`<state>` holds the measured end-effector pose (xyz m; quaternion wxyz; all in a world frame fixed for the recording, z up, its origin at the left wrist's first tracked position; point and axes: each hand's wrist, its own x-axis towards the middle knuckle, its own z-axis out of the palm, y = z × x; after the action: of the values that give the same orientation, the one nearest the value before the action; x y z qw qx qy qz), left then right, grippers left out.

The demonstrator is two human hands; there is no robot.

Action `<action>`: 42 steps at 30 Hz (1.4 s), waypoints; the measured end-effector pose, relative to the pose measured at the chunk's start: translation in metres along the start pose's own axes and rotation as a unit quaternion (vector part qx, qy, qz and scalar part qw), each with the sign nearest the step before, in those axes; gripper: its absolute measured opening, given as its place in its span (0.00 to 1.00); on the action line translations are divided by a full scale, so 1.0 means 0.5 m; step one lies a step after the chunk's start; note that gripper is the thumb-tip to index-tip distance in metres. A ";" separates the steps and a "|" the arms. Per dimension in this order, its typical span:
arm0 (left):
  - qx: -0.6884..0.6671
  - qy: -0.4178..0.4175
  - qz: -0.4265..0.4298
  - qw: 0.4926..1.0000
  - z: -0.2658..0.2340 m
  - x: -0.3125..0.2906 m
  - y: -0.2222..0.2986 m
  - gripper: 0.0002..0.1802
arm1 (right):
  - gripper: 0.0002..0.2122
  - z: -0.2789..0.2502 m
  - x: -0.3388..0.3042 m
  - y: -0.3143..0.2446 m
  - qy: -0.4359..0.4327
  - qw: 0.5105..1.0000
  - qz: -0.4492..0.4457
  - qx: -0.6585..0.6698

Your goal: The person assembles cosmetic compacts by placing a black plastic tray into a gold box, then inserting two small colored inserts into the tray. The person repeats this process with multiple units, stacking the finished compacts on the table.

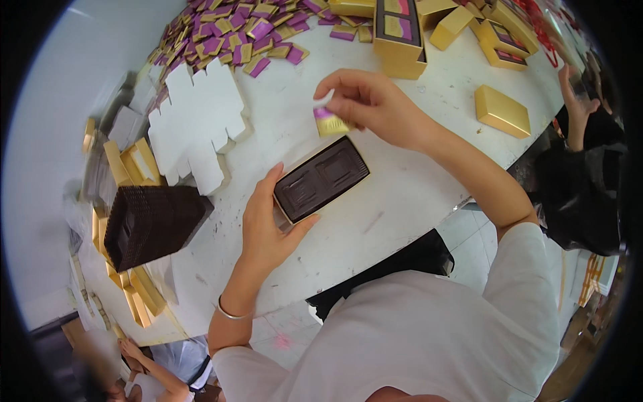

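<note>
My left hand (262, 218) grips the near-left end of a small gold-edged box (339, 196), thumb on the near side and fingers on the far side. Inside the box lies a dark brown plastic tray (341, 165) with two moulded hollows, nothing in either. Just above the far edge of the box, my right hand (382, 107) pinches a small flat sweet in a purple and gold wrapper (331, 124). Something white shows at its top, partly hidden by the fingers and slightly blurred.
Many purple and gold wrapped sweets (234, 37) spread across the far left. Flat white cardboard cut-outs (197, 120) and a stack of brown trays (157, 224) stand left. Gold boxes (502, 110) lie right and far, one tall (400, 57). Other people are at both sides.
</note>
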<state>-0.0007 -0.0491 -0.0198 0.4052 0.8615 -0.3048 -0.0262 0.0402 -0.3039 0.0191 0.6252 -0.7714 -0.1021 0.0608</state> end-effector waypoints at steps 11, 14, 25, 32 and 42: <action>-0.019 0.025 0.006 0.999 0.007 0.002 -0.005 0.50 | 0.08 0.103 -0.032 -0.028 -0.066 0.991 -0.087 -0.083; -0.002 0.031 -0.010 0.999 0.007 -0.001 -0.001 0.50 | 0.10 0.078 -0.044 -0.054 -0.079 0.996 0.034 0.025; 0.019 0.055 -0.014 0.998 0.019 0.010 0.020 0.49 | 0.16 0.095 -0.096 0.035 -0.013 0.868 -0.374 -0.327; 0.014 0.040 -0.037 0.998 0.014 0.006 0.018 0.49 | 0.11 0.126 -0.073 -0.030 -0.063 0.738 -0.454 -0.496; 0.004 0.047 0.001 0.999 0.013 0.013 0.018 0.51 | 0.08 0.116 -0.027 -0.007 -0.133 0.941 -0.168 -0.263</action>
<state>-0.0019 -0.0612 -0.0165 0.4160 0.8629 -0.2865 0.0156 0.0139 -0.2512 0.0096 0.3821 -0.8647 -0.3246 0.0283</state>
